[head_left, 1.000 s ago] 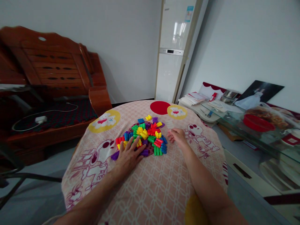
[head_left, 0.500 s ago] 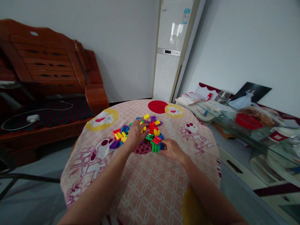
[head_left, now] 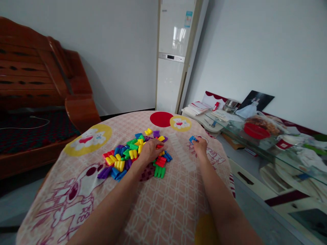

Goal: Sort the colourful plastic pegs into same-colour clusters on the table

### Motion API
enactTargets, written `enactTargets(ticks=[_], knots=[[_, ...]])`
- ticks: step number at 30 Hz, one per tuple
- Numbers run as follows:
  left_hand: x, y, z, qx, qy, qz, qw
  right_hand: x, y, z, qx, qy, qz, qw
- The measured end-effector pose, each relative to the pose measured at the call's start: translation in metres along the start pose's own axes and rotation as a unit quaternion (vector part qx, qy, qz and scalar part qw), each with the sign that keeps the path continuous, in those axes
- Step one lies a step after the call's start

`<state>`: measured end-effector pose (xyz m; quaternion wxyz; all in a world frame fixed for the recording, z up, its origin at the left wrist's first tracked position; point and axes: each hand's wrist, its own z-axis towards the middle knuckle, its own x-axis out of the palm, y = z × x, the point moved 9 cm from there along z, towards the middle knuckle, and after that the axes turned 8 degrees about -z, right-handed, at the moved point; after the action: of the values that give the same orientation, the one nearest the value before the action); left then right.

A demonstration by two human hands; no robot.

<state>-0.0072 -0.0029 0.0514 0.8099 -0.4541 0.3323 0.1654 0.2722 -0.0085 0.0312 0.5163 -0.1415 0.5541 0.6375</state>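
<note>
A heap of coloured plastic blocks (head_left: 133, 154) in red, yellow, green, blue and purple lies in the middle of a round table under a pink cartoon-print cloth (head_left: 166, 200). My left hand (head_left: 150, 151) rests on the right part of the heap, fingers curled over blocks. Off to the right of the heap, my right hand (head_left: 199, 145) pinches a blue block (head_left: 192, 139) just above the cloth.
A dark wooden bench (head_left: 38, 98) stands at the left. A tall white air conditioner (head_left: 173, 58) stands against the back wall. At the right a glass-topped low table (head_left: 268, 143) carries papers, a red bowl and a framed photo.
My right hand has left the heap's right edge and moved right with a blue block in its fingers. My left hand stays on the heap. The view has turned to the right.
</note>
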Motion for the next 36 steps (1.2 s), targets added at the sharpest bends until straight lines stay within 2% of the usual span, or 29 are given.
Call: enactTargets(ticks=[3,4,9,14,17,20,22,24,26,28,30,33,36], knots=[[0.004,0.002,0.001,-0.006,0.054,-0.007,0.999,-0.005,-0.025,0.010,0.082,-0.059,-0.058,0.993],[0.005,0.002,0.001,-0.007,0.064,-0.009,0.998,-0.006,-0.029,0.011,0.091,-0.067,-0.071,0.991],[0.005,0.004,0.002,-0.022,0.071,-0.031,0.997,-0.005,-0.038,0.010,0.061,-0.085,-0.102,0.989],[-0.003,0.013,0.004,-0.057,0.021,-0.103,0.993,-0.010,-0.042,0.010,0.057,-0.105,-0.085,0.989],[-0.004,0.018,0.003,-0.073,0.000,-0.178,0.981,-0.019,-0.032,0.005,0.059,-0.125,-0.081,0.987],[-0.008,0.026,0.002,-0.088,-0.029,-0.225,0.970,-0.026,0.001,-0.005,0.009,-0.150,-0.059,0.987],[-0.014,0.032,0.001,-0.097,-0.058,-0.214,0.970,-0.012,0.033,-0.013,-0.058,-0.083,-0.011,0.995],[-0.020,0.035,-0.001,-0.098,-0.081,-0.182,0.975,0.015,0.064,-0.026,-0.124,0.048,0.030,0.991],[-0.025,0.036,-0.002,-0.103,-0.090,-0.146,0.980,0.042,0.087,-0.044,-0.169,0.178,0.032,0.969],[-0.026,0.036,-0.004,-0.110,-0.090,-0.115,0.983,0.060,0.101,-0.063,-0.203,0.270,0.018,0.941],[-0.025,0.035,-0.005,-0.114,-0.088,-0.085,0.986,0.068,0.109,-0.075,-0.224,0.313,0.011,0.923],[-0.019,0.032,-0.005,-0.110,-0.079,-0.051,0.989,0.072,0.117,-0.084,-0.225,0.333,0.034,0.915],[-0.012,0.032,-0.004,-0.105,-0.066,-0.032,0.992,0.074,0.118,-0.082,-0.184,0.335,0.110,0.918]])
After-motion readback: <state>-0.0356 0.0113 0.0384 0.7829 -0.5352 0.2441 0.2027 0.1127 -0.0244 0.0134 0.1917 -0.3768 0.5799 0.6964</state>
